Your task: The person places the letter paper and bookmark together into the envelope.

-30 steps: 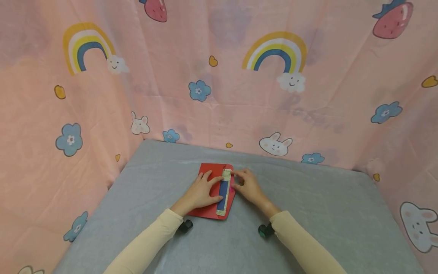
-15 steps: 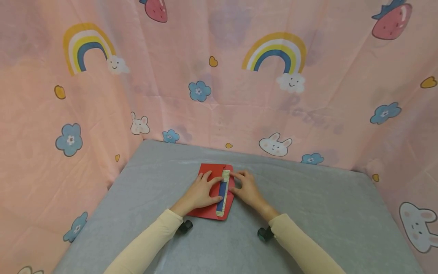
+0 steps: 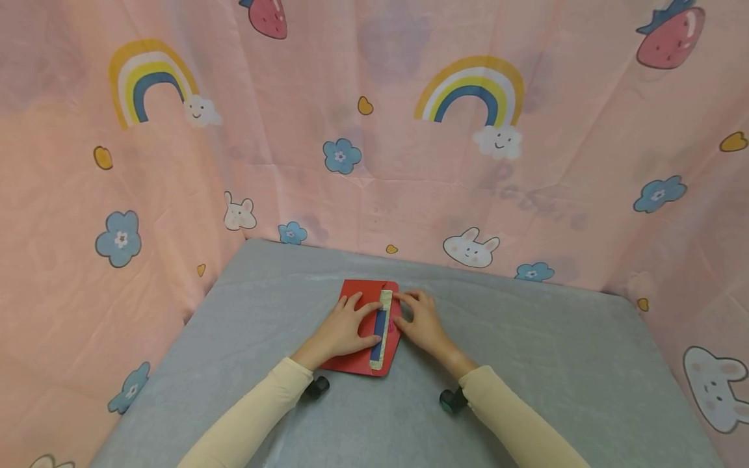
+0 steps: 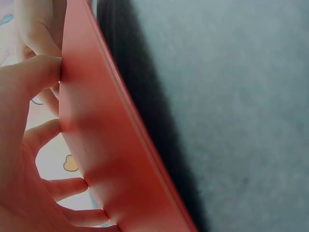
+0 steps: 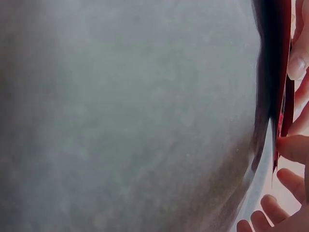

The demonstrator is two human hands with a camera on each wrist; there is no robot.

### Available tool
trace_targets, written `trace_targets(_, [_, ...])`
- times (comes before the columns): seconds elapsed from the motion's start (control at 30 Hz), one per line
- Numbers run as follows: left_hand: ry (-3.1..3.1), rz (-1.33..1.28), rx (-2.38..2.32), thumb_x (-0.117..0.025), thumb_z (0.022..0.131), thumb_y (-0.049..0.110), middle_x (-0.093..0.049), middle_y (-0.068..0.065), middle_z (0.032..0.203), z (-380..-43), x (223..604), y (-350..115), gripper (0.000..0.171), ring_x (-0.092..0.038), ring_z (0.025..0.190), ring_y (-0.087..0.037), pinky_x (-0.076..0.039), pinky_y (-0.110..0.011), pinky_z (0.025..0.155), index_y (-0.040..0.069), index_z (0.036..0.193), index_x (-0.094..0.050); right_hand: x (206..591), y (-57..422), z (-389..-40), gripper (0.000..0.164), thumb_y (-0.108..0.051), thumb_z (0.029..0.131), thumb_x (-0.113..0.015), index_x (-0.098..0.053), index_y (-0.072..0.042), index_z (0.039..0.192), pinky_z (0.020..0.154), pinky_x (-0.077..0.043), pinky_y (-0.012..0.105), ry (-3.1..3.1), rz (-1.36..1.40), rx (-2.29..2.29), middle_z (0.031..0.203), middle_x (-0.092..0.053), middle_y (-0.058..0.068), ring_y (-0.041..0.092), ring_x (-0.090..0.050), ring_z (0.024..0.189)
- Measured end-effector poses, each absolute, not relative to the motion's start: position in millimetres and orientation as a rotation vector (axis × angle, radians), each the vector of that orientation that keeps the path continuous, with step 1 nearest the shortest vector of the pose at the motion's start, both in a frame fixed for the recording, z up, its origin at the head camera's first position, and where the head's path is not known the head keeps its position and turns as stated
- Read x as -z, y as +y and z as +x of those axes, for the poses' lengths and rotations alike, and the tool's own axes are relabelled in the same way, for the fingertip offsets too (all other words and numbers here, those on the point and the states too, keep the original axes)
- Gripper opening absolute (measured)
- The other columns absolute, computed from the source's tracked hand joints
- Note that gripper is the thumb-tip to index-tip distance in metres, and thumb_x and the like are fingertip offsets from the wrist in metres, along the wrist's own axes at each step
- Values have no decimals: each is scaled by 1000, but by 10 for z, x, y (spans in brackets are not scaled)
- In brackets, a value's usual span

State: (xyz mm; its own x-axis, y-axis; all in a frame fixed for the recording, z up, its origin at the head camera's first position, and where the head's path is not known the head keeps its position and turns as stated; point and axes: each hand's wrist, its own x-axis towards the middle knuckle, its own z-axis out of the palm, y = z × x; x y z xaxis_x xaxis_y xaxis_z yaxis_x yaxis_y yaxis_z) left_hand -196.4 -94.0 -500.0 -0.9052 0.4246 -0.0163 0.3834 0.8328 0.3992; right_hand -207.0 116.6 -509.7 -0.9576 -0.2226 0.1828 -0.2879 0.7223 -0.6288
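Observation:
A red paper envelope [image 3: 365,287] lies on the table under both hands. Along its right side shows a flat strip [image 3: 381,323], blue in the middle with pale gold patterned ends. My left hand [image 3: 338,328] is spread over the envelope, its thumb and index finger reaching the strip. In the left wrist view, the fingertips rest along the far edge of the red paper [image 4: 106,125]. My right hand [image 3: 426,325] touches the envelope's right edge with thumb and index finger set apart, close to a small pink patch [image 3: 391,324]. Its other fingers are bent and free of the paper.
A grey cloth covers the table [image 3: 556,364]. Behind and at both sides hangs a pink curtain [image 3: 398,201] printed with rainbows, rabbits and flowers. Dark wrist cameras stick out under the left cuff [image 3: 295,370] and right cuff [image 3: 476,374].
The right thumb has shifted slightly down and left along the envelope's edge. The strip now shows a little narrower, and less pink shows at the edge. My left hand stays in place.

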Motion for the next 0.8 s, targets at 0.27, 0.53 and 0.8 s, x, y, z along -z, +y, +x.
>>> trace_targets(0.27, [2918,652,-598,-69,86,50,-34,-20,157,-1966,5004,-935,68,-33,143,-49,-39,-63,110,31,147,-45,5080,1163,-2036,60,-20,83,-76,-57,-14,139,106,-41,62,-2917,436,-1041,148,-43,19,40,-40,134])
trace_targets(0.53, [2914,643,-592,-70,85,50,-33,-19,157,-1966,5006,-931,70,-33,143,-48,-39,-63,110,31,147,-45,5091,1150,-2025,61,-23,85,-75,-55,-13,141,109,-38,62,-2920,447,-1033,149,-43,20,41,-38,136])
trace_targets(0.8, [2909,654,-594,-69,85,51,-33,-20,157,-1974,5020,-932,70,-32,144,-47,-38,-63,111,31,148,-44,5137,1120,-2027,60,-25,85,-76,-56,-13,140,108,-39,63,-2921,435,-1002,148,-43,21,41,-39,135])
